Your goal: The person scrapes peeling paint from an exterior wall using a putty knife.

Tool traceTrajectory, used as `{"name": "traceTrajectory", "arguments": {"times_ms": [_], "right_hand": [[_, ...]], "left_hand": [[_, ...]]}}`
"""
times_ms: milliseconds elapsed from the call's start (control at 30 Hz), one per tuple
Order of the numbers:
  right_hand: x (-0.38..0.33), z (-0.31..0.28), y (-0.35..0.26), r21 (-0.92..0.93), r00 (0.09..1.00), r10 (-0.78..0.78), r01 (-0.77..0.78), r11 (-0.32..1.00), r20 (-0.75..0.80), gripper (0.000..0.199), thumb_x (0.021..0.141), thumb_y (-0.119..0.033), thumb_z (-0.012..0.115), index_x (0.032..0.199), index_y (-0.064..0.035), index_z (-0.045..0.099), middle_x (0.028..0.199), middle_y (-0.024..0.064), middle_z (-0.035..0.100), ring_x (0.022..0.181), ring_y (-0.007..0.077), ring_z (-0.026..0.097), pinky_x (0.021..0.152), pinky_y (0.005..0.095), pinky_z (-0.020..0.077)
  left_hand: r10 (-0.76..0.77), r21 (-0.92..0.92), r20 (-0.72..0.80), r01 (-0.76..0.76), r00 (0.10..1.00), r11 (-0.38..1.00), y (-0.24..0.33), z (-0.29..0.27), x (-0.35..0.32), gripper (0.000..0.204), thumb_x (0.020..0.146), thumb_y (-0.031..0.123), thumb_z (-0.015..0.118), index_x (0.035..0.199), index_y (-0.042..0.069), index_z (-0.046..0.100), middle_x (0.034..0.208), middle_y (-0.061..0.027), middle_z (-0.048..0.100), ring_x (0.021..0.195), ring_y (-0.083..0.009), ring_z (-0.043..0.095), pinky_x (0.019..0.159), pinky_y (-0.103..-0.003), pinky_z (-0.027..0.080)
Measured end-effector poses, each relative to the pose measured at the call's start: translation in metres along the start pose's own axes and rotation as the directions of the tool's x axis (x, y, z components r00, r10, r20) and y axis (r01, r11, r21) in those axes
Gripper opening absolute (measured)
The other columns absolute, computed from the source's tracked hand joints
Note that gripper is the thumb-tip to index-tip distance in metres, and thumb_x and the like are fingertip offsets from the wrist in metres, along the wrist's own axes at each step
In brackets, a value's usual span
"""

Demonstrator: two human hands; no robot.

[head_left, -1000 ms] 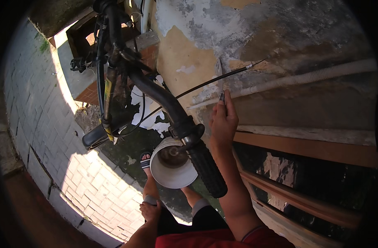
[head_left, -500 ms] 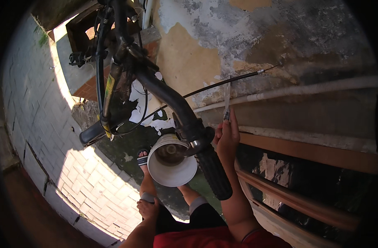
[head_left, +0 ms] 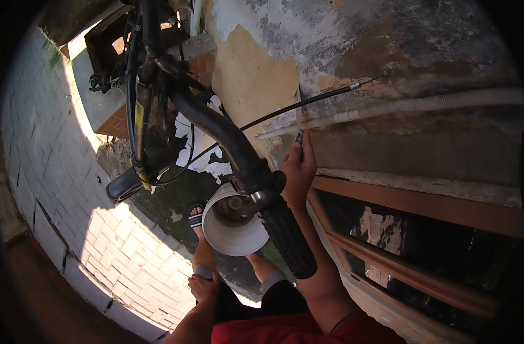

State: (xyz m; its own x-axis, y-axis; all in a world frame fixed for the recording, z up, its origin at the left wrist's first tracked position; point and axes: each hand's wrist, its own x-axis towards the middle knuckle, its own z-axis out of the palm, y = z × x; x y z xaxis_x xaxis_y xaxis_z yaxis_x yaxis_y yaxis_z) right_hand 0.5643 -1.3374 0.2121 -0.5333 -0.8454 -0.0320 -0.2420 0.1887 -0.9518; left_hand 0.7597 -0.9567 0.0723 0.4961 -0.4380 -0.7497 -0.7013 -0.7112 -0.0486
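My right hand (head_left: 300, 163) is closed round the dark handle of a slim tool with a thin pale blade (head_left: 298, 117), which points up toward the wall. The blade crosses or touches a black control cable (head_left: 273, 117); I cannot tell which. The cable runs up to the right from the bicycle and ends in a light ferrule with bare wire sticking out. In front of my right forearm is the handlebar (head_left: 213, 123) with its black rubber grip (head_left: 289, 241). My left hand (head_left: 204, 288) lies on my left knee, fingers stretched over it, holding nothing.
A white bucket (head_left: 233, 238) stands between my feet, below the handlebar. On the right are a peeling wall (head_left: 353, 46), a ribbed pale pipe (head_left: 422, 104) and a brown wooden frame (head_left: 411, 203). The bicycle saddle (head_left: 121, 186) is at left, over sunlit paving (head_left: 124, 246).
My right hand has shifted left with the tool, so the blade meets the cable's line nearer the handlebar. The view has tilted slightly. My left hand stays on the knee.
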Motion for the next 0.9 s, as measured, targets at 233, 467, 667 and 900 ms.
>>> {"name": "traceTrajectory", "arguments": {"times_ms": [233, 467, 667, 900], "right_hand": [[-0.006, -0.005, -0.008, 0.078, 0.997, 0.073, -0.073, 0.994, 0.007, 0.046, 0.099, -0.011, 0.046, 0.141, 0.0047, 0.046, 0.082, 0.0022, 0.054, 0.068, 0.0088, 0.046, 0.064, 0.0245, 0.0437], [-0.001, 0.003, -0.004, 0.137, 0.995, 0.099, -0.101, 0.985, 0.021, 0.046, 0.099, -0.012, 0.045, 0.141, 0.0046, 0.046, 0.076, -0.0014, 0.049, 0.067, 0.0076, 0.042, 0.062, 0.0235, 0.0408], [0.021, 0.026, -0.021, 0.119, 0.990, 0.129, -0.134, 0.984, 0.050, 0.045, 0.098, -0.011, 0.044, 0.139, 0.0076, 0.047, 0.084, 0.0029, 0.054, 0.071, 0.0111, 0.046, 0.069, 0.0251, 0.0435], [0.037, 0.032, 0.004, 0.082, 0.999, 0.030, -0.034, 0.996, 0.042, 0.043, 0.099, -0.011, 0.046, 0.137, 0.0094, 0.048, 0.102, 0.0160, 0.066, 0.086, 0.0194, 0.061, 0.079, 0.0302, 0.0479]], "left_hand": [[-0.022, 0.034, 0.016, 0.022, 1.000, 0.999, -0.004, 0.003, -0.001, 0.082, 0.079, 0.055, 0.062, 0.121, -0.014, 0.045, 0.116, -0.0264, 0.052, 0.111, -0.0404, 0.053, 0.094, -0.046, 0.048], [-0.035, 0.040, 0.023, 0.034, 0.999, 0.999, -0.003, 0.000, 0.002, 0.083, 0.078, 0.055, 0.063, 0.121, -0.013, 0.045, 0.115, -0.0252, 0.051, 0.111, -0.0396, 0.054, 0.094, -0.046, 0.048], [-0.023, 0.018, 0.012, 0.023, 1.000, 1.000, -0.001, 0.004, 0.001, 0.082, 0.078, 0.055, 0.064, 0.121, -0.013, 0.045, 0.115, -0.0256, 0.051, 0.112, -0.0399, 0.053, 0.095, -0.046, 0.047], [-0.018, 0.000, 0.023, 0.018, 1.000, 1.000, -0.001, 0.000, -0.002, 0.081, 0.078, 0.054, 0.064, 0.120, -0.012, 0.045, 0.116, -0.0255, 0.051, 0.112, -0.0402, 0.052, 0.095, -0.047, 0.047]]}}
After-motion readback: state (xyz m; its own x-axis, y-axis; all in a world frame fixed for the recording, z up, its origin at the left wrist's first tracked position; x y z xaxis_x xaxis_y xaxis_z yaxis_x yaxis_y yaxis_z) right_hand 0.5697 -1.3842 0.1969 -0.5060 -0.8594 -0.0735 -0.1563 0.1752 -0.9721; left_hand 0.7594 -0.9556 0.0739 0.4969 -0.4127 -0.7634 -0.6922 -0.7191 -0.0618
